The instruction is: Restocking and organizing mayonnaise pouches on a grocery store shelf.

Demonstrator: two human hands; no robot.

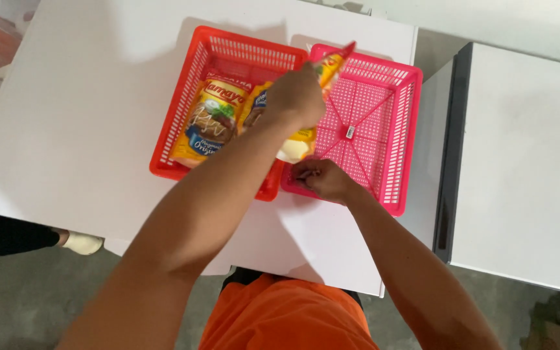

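Baskets: two shallow plastic lattice trays side by side, touching, on a white table (pixel 79 129); orange-red basket (pixel 183 110), pink basket (pixel 390 129).
Pouches: glossy yellow sauce pouch (pixel 210 120) lying flat in the orange-red basket.
Left hand (pixel 296 97): arm outstretched, fingers closed around a second yellow pouch (pixel 299 146), lifted over the baskets' shared rims.
Right hand (pixel 322 180): fingers curled, pinching the pink basket's near rim.
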